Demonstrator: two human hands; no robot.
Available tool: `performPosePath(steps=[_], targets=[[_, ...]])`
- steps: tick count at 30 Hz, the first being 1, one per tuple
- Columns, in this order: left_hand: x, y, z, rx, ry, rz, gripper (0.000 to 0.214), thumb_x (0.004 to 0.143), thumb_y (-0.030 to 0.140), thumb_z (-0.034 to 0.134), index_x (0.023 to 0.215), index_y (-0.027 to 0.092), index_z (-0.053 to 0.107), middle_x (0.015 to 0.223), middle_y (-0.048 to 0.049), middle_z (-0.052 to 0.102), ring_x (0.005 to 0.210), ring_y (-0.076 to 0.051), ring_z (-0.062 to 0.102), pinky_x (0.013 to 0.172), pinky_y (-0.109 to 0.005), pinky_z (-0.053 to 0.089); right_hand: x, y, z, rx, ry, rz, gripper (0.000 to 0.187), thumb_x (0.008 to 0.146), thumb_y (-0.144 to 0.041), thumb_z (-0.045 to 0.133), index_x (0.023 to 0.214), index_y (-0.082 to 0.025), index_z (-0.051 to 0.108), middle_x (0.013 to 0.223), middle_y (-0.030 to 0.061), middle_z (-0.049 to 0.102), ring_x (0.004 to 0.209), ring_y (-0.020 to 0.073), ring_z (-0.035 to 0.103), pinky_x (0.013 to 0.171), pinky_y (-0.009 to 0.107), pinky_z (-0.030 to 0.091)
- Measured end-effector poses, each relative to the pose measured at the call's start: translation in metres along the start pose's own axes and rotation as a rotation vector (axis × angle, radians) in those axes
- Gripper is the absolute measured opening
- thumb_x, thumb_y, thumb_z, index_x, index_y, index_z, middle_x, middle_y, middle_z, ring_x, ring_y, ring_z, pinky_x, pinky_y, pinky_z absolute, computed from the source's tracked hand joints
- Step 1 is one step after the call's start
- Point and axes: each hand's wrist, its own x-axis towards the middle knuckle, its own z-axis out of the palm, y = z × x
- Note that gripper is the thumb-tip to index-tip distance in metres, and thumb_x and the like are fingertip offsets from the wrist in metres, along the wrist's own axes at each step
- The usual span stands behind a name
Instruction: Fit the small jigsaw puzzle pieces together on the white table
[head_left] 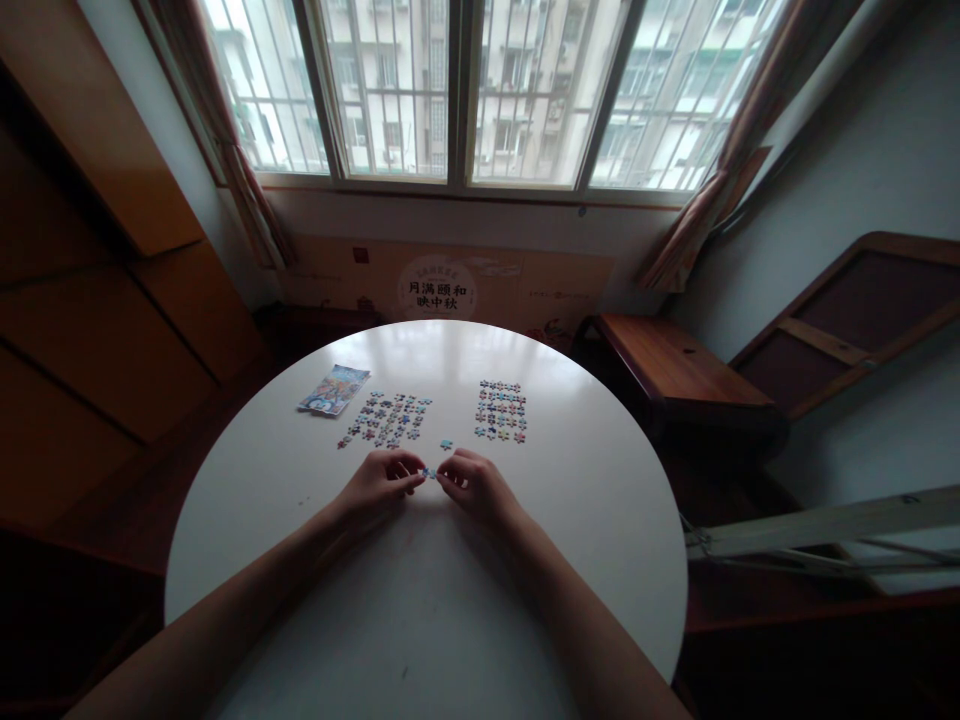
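Bare forearms (262,570) are slanting in from the lower corners, over a round, glossy white table (232,510). Through the head camera I am seeing the left hand (385,477) and the right hand (480,486) facing each other, fingers curled, thumbs and fingertips pinching opposite ends of a small, multicoloured jigsaw bit (429,473); I cannot tell whether it is one piece or two joined. Just beyond, one loose blue-green piece (446,444) is lying flat. Farther off, multicoloured knobbed pieces are forming an uneven cluster (391,432) leftward and neat rows (502,409) rightward, with a bluish picture sheet (334,390) resting left of the cluster.
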Motion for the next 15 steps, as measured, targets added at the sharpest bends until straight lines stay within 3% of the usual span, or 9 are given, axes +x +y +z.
performPosePath(steps=[15], targets=[[0.0000, 0.0023, 0.0009, -0.032, 0.003, -0.002, 0.027, 0.072, 0.035, 0.069, 0.086, 0.012, 0.067, 0.064, -0.0002, 0.064, 0.055, -0.011, 0.059, 0.051, -0.021, 0.045, 0.0000, 0.0019, 0.0011, -0.004, 0.001, -0.003, 0.010, 0.083, -0.017, 0.058, 0.077, -0.018, 0.066, 0.072, 0.0002, 0.057, 0.062, 0.0095, 0.053, 0.060, 0.020, 0.040]])
